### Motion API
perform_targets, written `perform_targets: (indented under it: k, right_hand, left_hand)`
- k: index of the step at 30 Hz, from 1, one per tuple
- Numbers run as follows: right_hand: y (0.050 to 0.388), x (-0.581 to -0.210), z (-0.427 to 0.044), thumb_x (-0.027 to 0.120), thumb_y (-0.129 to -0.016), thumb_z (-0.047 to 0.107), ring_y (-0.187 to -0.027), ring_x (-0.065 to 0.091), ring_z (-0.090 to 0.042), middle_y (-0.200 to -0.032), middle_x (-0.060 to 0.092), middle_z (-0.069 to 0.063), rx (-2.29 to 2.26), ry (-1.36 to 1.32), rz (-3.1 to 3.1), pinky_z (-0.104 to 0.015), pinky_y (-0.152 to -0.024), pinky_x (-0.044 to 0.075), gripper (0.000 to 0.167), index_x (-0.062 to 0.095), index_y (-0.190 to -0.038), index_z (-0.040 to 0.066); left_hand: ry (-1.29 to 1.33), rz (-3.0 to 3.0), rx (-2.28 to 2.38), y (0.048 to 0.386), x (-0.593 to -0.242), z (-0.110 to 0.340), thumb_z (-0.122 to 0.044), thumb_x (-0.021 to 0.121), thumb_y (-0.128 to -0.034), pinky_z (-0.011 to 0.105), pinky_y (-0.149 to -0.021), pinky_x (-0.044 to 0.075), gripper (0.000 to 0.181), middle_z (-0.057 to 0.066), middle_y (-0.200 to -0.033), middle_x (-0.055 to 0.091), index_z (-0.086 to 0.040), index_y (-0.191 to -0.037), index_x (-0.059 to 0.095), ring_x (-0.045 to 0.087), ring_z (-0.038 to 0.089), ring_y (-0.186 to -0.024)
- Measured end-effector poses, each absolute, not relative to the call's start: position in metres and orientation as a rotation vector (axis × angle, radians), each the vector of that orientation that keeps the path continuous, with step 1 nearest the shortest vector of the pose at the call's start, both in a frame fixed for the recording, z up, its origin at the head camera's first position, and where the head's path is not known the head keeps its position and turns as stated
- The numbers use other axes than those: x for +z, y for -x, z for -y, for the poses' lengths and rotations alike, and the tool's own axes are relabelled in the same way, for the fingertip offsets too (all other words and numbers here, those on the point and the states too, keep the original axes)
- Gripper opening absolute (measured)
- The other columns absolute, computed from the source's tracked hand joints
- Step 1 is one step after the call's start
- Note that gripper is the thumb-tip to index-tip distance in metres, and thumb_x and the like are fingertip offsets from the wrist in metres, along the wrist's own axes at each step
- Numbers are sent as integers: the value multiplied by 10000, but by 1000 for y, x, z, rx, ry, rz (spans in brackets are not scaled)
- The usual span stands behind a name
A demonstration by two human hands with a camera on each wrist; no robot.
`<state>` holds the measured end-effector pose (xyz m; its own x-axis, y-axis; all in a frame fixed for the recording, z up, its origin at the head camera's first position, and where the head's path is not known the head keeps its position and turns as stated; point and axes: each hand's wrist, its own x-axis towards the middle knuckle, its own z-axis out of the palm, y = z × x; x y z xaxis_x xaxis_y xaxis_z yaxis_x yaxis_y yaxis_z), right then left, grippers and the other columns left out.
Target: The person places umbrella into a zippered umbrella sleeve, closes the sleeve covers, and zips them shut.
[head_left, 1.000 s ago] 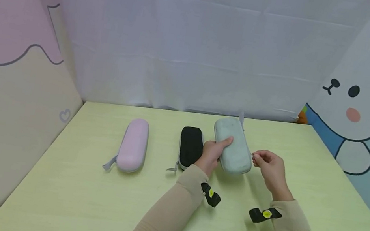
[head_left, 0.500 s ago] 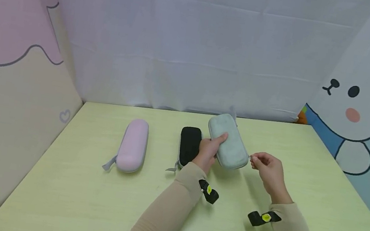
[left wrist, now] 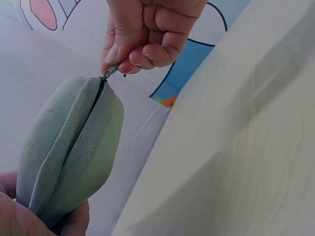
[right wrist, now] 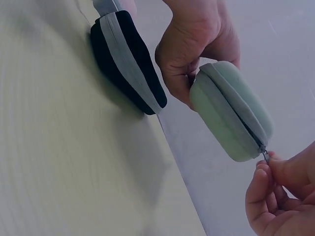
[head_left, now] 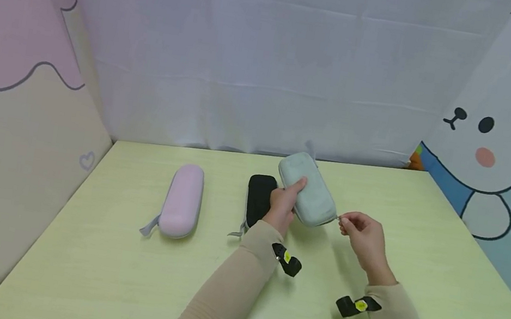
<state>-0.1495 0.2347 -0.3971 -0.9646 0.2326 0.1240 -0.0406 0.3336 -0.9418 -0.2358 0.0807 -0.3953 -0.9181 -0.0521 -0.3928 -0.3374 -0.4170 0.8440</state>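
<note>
My left hand (head_left: 282,207) grips a pale green zip case (head_left: 308,191) by its left side, thumb on top. The case is held tilted above the table, a grey tab (head_left: 310,148) sticking out at its far end. At its near right corner, my right hand (head_left: 364,242) pinches the metal zipper pull (left wrist: 112,70) between thumb and fingers. In the left wrist view, a dark narrow gap runs along the zip behind the slider. The right wrist view also shows this dark line beside the pull (right wrist: 265,155). What lies inside the case is hidden.
A black zip case (head_left: 259,199) lies on the pale yellow-green table (head_left: 118,282) just left of my left hand, partly covered by it. Farther left lies a pink case (head_left: 183,201) with a grey tab. White cloth (head_left: 270,62) hangs behind the table.
The green case has shifted left and away and turned more slantwise in my left hand. My right hand has moved slightly left, its pinch now at the case's near right corner.
</note>
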Motion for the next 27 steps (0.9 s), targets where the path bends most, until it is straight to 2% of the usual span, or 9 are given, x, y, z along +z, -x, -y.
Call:
perform_targets:
  k: [3, 8, 13, 17, 27]
  right_hand:
    - [149, -399, -230, 547, -918, -14, -684, 573, -71, -877, 633, -195, 1641, 166, 2357, -215, -642, 504, 153, 589, -974, -150]
    - [149, -402, -224, 553, -901, -47, -665, 577, -82, -808, 630, -120, 1642, 169, 2298, -211, -621, 502, 114, 601, -936, -144]
    - [150, -405, -219, 558, -883, -72, -651, 589, -124, -773, 631, -104, 1635, 195, 2265, -236, -605, 509, 73, 614, -888, -118]
    - [149, -403, -213, 557, -891, -59, -659, 585, -119, -810, 634, -153, 1619, 196, 2297, -288, -630, 521, 87, 618, -907, -120]
    - [145, -406, -193, 573, -900, -22, -640, 564, -77, -851, 631, -238, 1599, 196, 2350, -329, -634, 520, 108, 631, -918, -111]
  left_hand:
    - [561, -1559, 2482, 236, -395, -80, -300, 776, -765, 359, -901, 437, 599, 152, -1057, 581, 66, -1155, 507, 572, 272, -1004]
    - [589, -1530, 2512, 236, -395, -79, -300, 771, -771, 353, -890, 442, 595, 138, -1051, 567, 63, -1157, 499, 574, 261, -984]
    - [615, -1484, 2544, 236, -398, -79, -299, 758, -785, 346, -900, 431, 616, 134, -1076, 536, 61, -1188, 462, 551, 259, -1005]
    - [620, -1444, 2574, 234, -397, -79, -297, 743, -802, 346, -904, 429, 613, 137, -1095, 535, 56, -1207, 447, 547, 259, -1022]
    - [659, -1387, 2625, 233, -392, -82, -319, 727, -816, 349, -896, 435, 594, 123, -1091, 554, 32, -1213, 456, 551, 257, -1030]
